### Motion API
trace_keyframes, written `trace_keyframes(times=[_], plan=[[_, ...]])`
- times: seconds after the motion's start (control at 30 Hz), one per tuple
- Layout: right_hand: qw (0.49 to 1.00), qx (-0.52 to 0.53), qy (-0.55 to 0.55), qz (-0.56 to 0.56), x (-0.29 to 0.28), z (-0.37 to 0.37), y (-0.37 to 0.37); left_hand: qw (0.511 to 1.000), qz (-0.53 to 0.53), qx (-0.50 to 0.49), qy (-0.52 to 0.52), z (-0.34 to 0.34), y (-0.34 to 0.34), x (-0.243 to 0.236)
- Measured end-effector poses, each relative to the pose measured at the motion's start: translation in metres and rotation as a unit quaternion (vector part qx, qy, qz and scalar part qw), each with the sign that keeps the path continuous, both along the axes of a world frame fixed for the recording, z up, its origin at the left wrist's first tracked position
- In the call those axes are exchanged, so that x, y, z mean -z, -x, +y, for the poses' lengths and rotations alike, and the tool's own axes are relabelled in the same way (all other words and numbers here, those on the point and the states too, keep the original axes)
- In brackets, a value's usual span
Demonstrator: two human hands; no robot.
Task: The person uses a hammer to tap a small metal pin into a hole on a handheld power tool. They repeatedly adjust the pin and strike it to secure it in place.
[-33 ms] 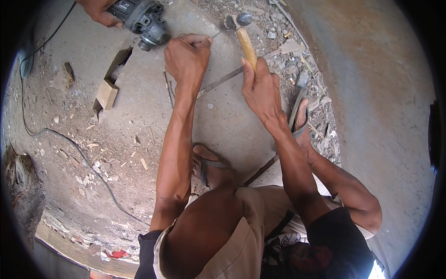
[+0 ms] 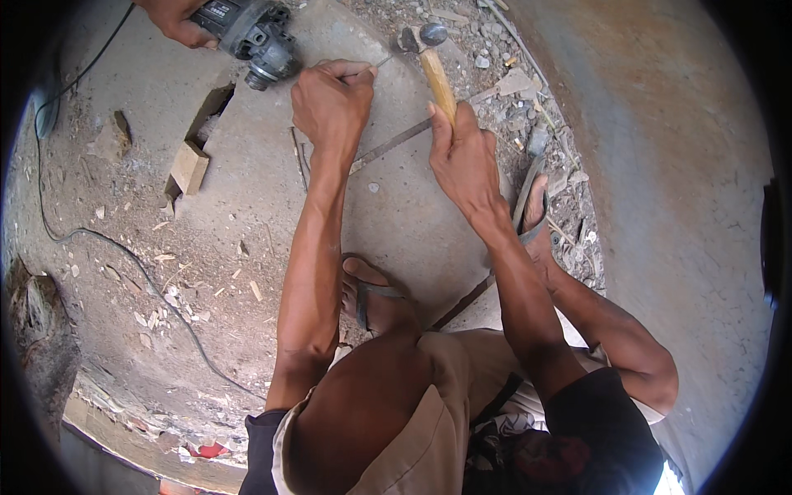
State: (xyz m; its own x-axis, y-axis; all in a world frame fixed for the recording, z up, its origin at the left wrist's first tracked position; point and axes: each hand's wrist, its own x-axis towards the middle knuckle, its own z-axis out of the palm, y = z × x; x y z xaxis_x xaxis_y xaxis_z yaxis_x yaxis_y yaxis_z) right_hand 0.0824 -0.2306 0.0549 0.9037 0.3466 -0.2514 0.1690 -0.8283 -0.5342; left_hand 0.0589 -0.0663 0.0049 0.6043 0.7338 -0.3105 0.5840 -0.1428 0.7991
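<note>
My right hand (image 2: pixel 466 165) is closed around the wooden handle of a hammer (image 2: pixel 437 78), its metal head pointing away from me. The hammer head is just right of a thin metal rod (image 2: pixel 384 60) that sticks out of my left hand (image 2: pixel 332 103). That hand is closed in a pinch, so most of the rod is hidden and I cannot tell its exact kind. Left of my left hand, another person's hand (image 2: pixel 177 23) grips a dark angle grinder (image 2: pixel 256 41) with no disc visible on its spindle.
A dark cord (image 2: pixel 128 250) winds over the dusty floor at left. A wood block (image 2: pixel 190 167) lies by a slot in the concrete slab (image 2: pixel 412 206). Metal strips (image 2: pixel 392 147) cross the slab. Rubble (image 2: pixel 520 91) lines the right side. My sandalled feet (image 2: pixel 375 301) stand close by.
</note>
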Motion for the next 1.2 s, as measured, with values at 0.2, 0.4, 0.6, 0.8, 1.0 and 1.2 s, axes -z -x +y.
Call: trace_keyframes(times=[0.2, 0.4, 0.6, 0.8, 1.0, 1.2], plan=[[1.0, 0.004, -0.01, 0.009, 0.003, -0.001, 0.003, 1.0, -0.002, 0.002, -0.007, -0.002, 0.0, -0.001], [1.0, -0.014, -0.002, -0.019, -0.004, 0.0, 0.0, 1.0, 0.002, 0.002, -0.014, -0.002, 0.0, -0.001], [0.992, 0.012, -0.091, -0.088, -0.01, 0.002, 0.008, 1.0, 0.009, 0.002, -0.024, -0.001, 0.0, 0.0], [0.999, -0.022, 0.014, -0.037, 0.008, -0.006, -0.001, 1.0, 0.005, 0.002, -0.015, -0.002, -0.001, -0.002], [0.982, 0.017, -0.145, -0.12, -0.017, 0.009, 0.01, 1.0, 0.007, -0.003, -0.023, -0.001, 0.002, 0.001], [0.998, -0.032, 0.011, -0.062, 0.014, -0.008, 0.002, 1.0, 0.004, 0.0, -0.011, -0.003, -0.003, -0.001]])
